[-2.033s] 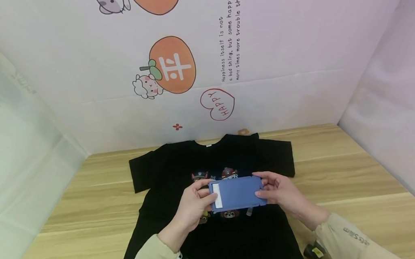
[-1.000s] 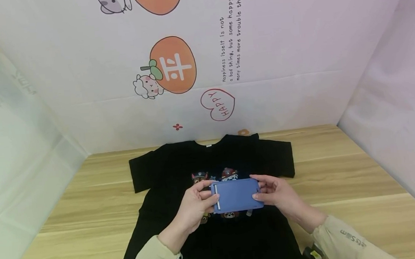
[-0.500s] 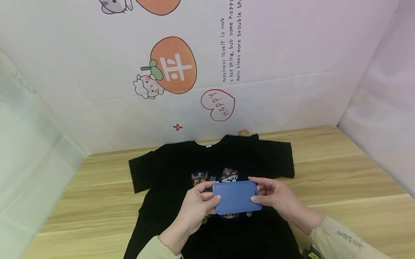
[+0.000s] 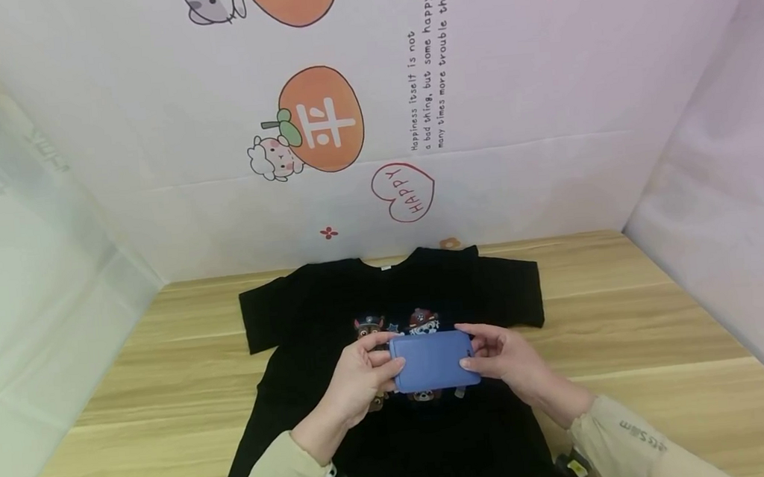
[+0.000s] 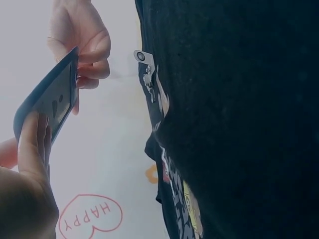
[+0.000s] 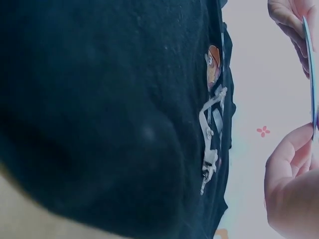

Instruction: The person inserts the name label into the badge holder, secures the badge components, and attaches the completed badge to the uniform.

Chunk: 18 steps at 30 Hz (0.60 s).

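Observation:
A flat blue card holder is held up in front of the black T-shirt by both hands. My left hand pinches its left end, thumb on the near face and fingers behind. At the right end, my right hand pinches it the same way, near a small dark slot. In the left wrist view, the other face of the card holder shows a paler panel with dark shapes. The right wrist view catches the card holder almost edge-on between the hands.
The T-shirt lies spread on a wood-grain table, its cartoon print partly covered by the hands and holder. A printed white cloth stands behind, with pale cloth walls on both sides.
The white strip at the card holder's left end narrowed and went out of sight, as the holder became shorter. My right hand moved slightly left; my left hand stayed nearly in place.

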{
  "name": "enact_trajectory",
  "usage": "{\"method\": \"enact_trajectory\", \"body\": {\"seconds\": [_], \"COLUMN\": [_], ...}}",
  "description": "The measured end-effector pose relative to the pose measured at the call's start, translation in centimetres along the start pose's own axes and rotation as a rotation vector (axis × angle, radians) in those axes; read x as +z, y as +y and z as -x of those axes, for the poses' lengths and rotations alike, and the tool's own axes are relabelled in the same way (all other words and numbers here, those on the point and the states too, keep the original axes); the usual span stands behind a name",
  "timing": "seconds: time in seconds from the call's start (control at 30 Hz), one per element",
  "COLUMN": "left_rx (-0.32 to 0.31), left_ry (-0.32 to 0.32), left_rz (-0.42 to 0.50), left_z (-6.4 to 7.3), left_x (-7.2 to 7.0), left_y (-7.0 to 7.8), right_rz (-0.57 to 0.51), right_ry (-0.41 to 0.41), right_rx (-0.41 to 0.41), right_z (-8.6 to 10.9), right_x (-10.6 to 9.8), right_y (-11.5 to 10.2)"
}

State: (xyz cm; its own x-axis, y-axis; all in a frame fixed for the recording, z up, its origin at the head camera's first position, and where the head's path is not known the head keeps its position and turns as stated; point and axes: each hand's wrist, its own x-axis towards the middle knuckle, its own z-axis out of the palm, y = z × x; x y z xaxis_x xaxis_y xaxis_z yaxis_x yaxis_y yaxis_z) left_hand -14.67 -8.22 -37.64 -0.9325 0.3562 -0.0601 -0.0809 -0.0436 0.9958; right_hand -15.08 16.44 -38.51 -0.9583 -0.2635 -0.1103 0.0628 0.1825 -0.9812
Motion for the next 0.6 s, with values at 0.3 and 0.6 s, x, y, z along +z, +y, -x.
{"method": "enact_trajectory", "body": {"seconds": [0.3,0.6], "left_rx": [0.012,0.016], "left_ry": [0.009,0.031], "left_rz": [0.002,-0.006], "left_z": [0.0,0.4], "left_x": [-0.4,-1.3], "left_y": [-0.1,0.1], "right_rz": [-0.007,-0.032], "right_ry": [-0.045,-0.056], "right_rx": [-0.018,0.009], "right_z": [-0.4,-1.2], "right_x": [-1.4,-3.2], "right_y": [-1.2,-0.9]}}
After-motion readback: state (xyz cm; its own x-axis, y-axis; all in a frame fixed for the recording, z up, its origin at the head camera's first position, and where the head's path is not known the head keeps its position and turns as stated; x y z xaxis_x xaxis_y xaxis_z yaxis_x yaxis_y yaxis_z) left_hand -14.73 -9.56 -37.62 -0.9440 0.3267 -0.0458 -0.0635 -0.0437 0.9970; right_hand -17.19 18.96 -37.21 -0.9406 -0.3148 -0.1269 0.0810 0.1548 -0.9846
